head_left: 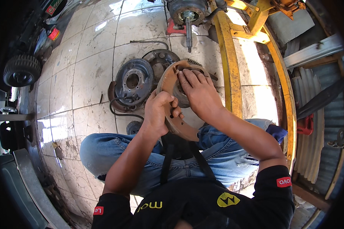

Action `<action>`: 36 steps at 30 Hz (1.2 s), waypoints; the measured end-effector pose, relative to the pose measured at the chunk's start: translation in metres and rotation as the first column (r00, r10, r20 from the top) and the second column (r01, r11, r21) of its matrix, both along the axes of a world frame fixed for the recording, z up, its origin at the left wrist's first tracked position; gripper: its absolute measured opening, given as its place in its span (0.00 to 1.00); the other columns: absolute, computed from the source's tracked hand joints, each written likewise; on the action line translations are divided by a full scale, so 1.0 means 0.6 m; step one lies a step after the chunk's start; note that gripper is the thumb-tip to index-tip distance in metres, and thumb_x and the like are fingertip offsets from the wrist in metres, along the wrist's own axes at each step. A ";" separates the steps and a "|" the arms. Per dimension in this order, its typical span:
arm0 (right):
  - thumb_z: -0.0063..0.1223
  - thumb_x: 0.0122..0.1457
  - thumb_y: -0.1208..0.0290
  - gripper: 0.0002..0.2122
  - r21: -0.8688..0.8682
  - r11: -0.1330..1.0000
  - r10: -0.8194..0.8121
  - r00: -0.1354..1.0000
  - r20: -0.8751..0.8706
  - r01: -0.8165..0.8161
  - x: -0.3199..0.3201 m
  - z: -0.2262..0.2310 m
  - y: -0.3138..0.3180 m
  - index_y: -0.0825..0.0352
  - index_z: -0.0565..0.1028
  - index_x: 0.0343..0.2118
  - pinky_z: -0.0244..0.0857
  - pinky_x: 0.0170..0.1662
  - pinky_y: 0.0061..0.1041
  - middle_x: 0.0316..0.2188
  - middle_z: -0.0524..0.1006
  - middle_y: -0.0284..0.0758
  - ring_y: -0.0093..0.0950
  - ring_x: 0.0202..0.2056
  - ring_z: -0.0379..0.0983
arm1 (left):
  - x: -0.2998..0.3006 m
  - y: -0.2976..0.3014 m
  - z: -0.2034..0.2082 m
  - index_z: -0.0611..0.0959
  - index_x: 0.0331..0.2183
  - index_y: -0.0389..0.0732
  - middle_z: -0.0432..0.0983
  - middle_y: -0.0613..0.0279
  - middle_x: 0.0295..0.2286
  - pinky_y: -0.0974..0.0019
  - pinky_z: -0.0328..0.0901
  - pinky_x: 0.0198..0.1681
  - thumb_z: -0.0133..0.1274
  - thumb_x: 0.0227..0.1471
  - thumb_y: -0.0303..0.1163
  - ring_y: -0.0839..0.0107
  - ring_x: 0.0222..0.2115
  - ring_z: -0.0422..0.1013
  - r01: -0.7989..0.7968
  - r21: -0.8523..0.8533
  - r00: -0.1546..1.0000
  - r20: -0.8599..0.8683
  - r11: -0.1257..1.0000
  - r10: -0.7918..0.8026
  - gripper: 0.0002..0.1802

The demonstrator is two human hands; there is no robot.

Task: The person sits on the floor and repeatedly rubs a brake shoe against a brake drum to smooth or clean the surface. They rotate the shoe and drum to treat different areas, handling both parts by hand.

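A large curved brown brake shoe is held up above my lap, its lower end close to my right knee. My left hand is closed round the left side of its arc, thumb on top and fingers curled inside. My right hand grips the upper part, its fingers bent over the web near that end. Its thumb is hidden. Beyond the shoe, a dark round brake backing plate lies on the floor with a second dark plate behind it. A round metal part behind the shoe is mostly covered by my hands.
A black hose curls beside the plates. At the top, a hub with a protruding shaft stands near a yellow steel frame on my right. A small tyre is at far left. Corrugated sheets lean at right. White floor tiles are stained.
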State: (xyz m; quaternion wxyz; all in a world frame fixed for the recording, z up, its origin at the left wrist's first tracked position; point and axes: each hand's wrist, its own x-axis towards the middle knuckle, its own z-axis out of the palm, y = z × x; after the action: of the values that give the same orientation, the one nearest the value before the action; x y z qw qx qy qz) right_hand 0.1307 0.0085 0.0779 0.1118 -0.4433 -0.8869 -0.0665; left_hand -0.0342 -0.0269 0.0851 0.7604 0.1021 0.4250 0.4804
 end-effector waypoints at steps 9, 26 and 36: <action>0.48 0.55 0.75 0.24 0.002 1.000 -0.032 0.999 -0.012 0.032 0.004 -0.012 0.007 0.71 0.68 0.57 0.61 0.56 0.37 0.53 0.68 0.39 0.38 0.55 0.65 | 0.005 -0.007 0.004 0.67 0.42 0.40 0.65 0.60 0.23 0.56 0.67 0.25 0.48 0.48 0.28 0.69 0.16 0.64 0.026 -0.008 1.000 -0.017 1.000 -0.026 0.17; 0.48 0.54 0.77 0.25 -0.043 0.999 -0.027 0.997 -0.077 0.024 0.005 -0.008 0.009 0.71 0.68 0.57 0.61 0.55 0.37 0.53 0.69 0.40 0.39 0.56 0.64 | 0.005 -0.007 0.000 0.66 0.44 0.40 0.65 0.60 0.24 0.56 0.67 0.25 0.47 0.48 0.29 0.69 0.17 0.65 0.011 -0.033 1.000 0.004 0.999 -0.011 0.19; 0.48 0.55 0.75 0.24 -0.034 0.999 -0.029 0.998 -0.048 0.028 0.004 -0.006 0.014 0.72 0.69 0.56 0.62 0.54 0.36 0.51 0.69 0.39 0.37 0.54 0.66 | 0.008 -0.009 -0.004 0.66 0.42 0.39 0.66 0.60 0.24 0.56 0.67 0.25 0.48 0.48 0.29 0.69 0.17 0.65 0.013 -0.009 1.000 0.004 1.000 -0.013 0.18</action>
State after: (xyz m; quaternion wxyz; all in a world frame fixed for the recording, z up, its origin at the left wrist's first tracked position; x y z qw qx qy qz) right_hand 0.1332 0.0168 0.0745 0.1248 -0.4592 -0.8785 -0.0424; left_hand -0.0295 -0.0321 0.0826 0.7649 0.1005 0.4250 0.4735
